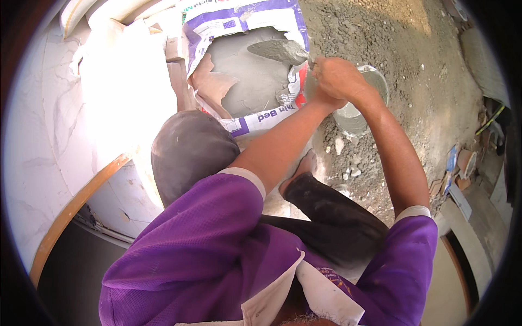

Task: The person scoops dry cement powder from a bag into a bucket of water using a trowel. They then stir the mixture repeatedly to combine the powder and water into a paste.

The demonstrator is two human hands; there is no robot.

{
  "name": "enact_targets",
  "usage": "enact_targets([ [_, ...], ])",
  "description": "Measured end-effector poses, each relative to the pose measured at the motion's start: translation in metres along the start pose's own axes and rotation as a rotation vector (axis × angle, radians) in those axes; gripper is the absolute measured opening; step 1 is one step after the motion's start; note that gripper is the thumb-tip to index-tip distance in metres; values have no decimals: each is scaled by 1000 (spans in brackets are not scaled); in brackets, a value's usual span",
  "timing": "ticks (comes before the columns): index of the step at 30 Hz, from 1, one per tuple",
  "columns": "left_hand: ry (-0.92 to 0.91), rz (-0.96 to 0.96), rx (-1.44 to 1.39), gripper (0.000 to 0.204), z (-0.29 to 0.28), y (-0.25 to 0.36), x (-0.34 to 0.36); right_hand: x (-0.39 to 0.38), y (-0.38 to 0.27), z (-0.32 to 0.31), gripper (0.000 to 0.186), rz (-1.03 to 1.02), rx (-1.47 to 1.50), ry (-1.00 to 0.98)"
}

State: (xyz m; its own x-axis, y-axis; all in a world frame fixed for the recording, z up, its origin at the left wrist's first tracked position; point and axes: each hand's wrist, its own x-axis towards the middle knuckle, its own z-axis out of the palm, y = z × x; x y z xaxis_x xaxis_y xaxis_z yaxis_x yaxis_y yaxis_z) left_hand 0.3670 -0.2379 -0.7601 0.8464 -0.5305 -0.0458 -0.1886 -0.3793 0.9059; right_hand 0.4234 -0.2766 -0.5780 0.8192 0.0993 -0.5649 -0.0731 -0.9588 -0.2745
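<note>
My right hand (340, 79) is closed around the handle of a trowel (280, 51). Grey powder lies on its blade, which is over the torn opening of a white and purple paper bag (261, 120). Grey cement-like powder (255, 81) fills the bag. My left hand (330, 101) crosses under my right wrist; only its wrist end shows, and its fingers are hidden. Just beside both hands stands a round whitish bucket (385, 87), with wet grey mix inside, partly covered by my right forearm.
Rough grey ground with loose gravel (353, 163) surrounds the bucket. Broken tile pieces and scraps (462, 163) lie at the far right. White marbled slabs (41, 136) stand on the left, near a wooden strip (76, 206). My bare foot (305, 164) rests close to the bag.
</note>
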Motion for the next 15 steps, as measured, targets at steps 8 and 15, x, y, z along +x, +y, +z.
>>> enact_targets([
  [8, -118, -185, -670, 40, 28, -4, -15, 106, -29, 62, 33, -48, 23, 112],
  [15, -319, -247, -140, 48, -25, 48, -10, 142, -47, 79, 41, -48, 166, 107],
])
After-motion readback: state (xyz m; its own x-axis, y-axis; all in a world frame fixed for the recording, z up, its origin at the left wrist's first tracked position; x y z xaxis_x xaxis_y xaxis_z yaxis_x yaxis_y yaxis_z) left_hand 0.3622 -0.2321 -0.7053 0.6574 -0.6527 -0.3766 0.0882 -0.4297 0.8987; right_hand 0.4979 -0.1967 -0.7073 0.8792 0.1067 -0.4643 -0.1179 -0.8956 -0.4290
